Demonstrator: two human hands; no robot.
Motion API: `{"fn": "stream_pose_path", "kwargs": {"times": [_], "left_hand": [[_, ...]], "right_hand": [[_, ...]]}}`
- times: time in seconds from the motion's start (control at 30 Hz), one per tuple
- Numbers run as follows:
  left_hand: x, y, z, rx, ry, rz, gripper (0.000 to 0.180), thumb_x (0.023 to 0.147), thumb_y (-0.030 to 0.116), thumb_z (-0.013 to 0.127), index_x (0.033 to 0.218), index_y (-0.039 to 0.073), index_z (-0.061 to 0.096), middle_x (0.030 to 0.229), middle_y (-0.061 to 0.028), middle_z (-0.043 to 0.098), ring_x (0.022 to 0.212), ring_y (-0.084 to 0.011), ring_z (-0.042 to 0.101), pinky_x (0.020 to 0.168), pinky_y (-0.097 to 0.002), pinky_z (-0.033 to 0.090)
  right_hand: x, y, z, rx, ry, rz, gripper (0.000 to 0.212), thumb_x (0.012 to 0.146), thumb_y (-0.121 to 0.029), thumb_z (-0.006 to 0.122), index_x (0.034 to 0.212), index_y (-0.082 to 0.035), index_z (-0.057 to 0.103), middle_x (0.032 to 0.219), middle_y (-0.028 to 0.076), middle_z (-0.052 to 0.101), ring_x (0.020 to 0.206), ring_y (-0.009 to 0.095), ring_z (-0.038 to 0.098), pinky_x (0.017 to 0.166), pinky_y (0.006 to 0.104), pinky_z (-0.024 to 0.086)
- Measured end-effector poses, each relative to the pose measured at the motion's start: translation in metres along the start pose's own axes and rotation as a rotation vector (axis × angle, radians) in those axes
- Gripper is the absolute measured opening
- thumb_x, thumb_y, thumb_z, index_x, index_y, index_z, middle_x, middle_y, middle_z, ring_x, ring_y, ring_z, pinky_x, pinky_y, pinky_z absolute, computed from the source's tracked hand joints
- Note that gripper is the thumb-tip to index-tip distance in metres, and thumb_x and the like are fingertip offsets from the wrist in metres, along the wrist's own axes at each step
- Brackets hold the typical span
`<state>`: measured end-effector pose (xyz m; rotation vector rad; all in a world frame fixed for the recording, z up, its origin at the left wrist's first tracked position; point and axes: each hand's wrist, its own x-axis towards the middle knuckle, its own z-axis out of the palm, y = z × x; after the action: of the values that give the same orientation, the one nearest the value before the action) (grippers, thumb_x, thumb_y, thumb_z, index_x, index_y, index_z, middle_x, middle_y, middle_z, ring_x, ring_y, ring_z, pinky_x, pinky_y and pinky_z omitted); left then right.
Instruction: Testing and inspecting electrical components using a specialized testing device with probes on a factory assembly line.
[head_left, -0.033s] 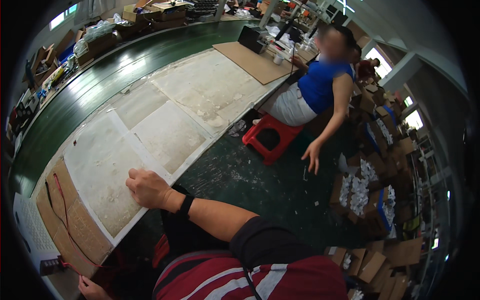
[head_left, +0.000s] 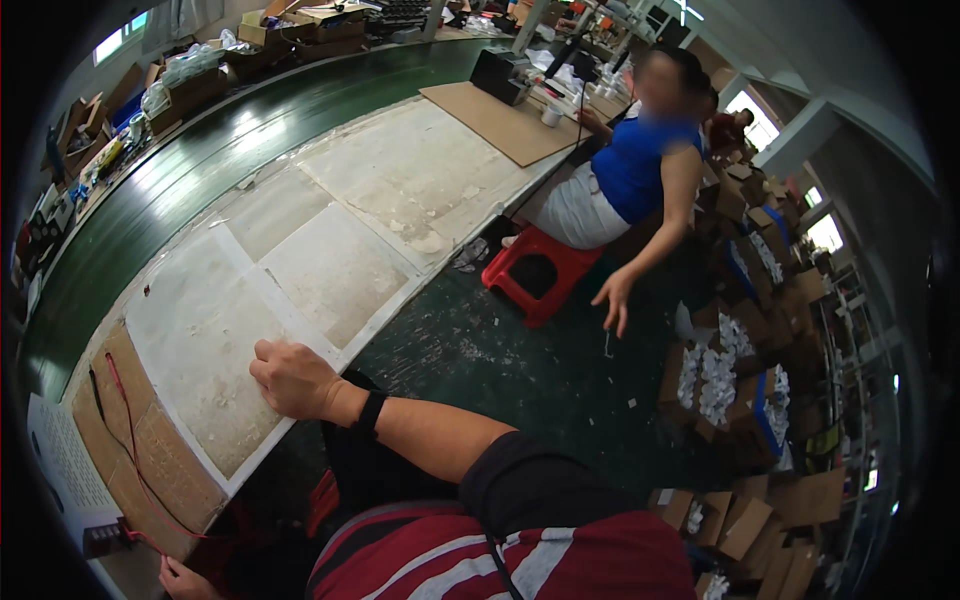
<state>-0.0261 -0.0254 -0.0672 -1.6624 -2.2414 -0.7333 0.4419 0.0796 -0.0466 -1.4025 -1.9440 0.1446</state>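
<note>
My right grip [head_left: 297, 380] is resting curled at the near edge of the bench [head_left: 215, 320]; the red lead [head_left: 114, 372] is lying left, stretching near to far. My left grip [head_left: 186, 578] is sitting nearer; its opening, and what either is holding, I cannot tell.

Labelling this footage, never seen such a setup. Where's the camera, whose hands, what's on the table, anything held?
No machine: a person's bare hands, filmed downward by a fisheye camera on their head, so straight edges bend. The right hand is curled at the near edge of the pale worktable; its palm is hidden. The left hand, partly cut off below, has its fingers at a thin red wire; the grip is unclear. Cardboard bears red and black leads. Farther along lies a brown board.
</note>
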Motion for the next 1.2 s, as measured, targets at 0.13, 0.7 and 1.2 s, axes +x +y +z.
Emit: {"fn": "stream_pose_path", "kwargs": {"times": [0.13,0.7,1.2], "left_hand": [[0.003,0.03,-0.033,-0.091,-0.086,-0.135,0.026,0.095,0.025,0.072,0.107,0.003,0.078,0.102,-0.0197,0.077,0.092,-0.0373,0.073,0.085,-0.0427,0.058],[0.007,0.042,-0.037,-0.231,-0.107,-0.181,0.025,0.095,0.017,0.071,0.108,-0.005,0.074,0.103,-0.0232,0.074,0.095,-0.037,0.071,0.088,-0.0437,0.056],[0.023,-0.049,-0.004,-0.84,-0.734,-0.025,0.057,0.086,0.002,0.07,0.137,-0.005,0.046,0.108,-0.0143,0.059,0.094,-0.0258,0.062,0.089,-0.0384,0.051]], "right_hand": [[0.002,-0.004,0.001,-0.027,-0.026,0.002,0.014,0.086,-0.01,0.065,0.076,-0.006,0.056,0.087,0.014,0.057,0.079,0.035,0.063,0.072,0.0448,0.053],[0.011,-0.011,-0.007,-0.068,-0.165,0.033,0.01,0.084,-0.011,0.066,0.091,-0.006,0.062,0.093,0.013,0.058,0.083,0.033,0.063,0.073,0.043,0.053],[-0.336,-0.259,-0.245,-0.556,0.321,1.401,0.036,0.081,-0.012,0.074,0.115,-0.002,0.068,0.09,0.015,0.07,0.085,0.032,0.069,0.079,0.0414,0.056]]}}
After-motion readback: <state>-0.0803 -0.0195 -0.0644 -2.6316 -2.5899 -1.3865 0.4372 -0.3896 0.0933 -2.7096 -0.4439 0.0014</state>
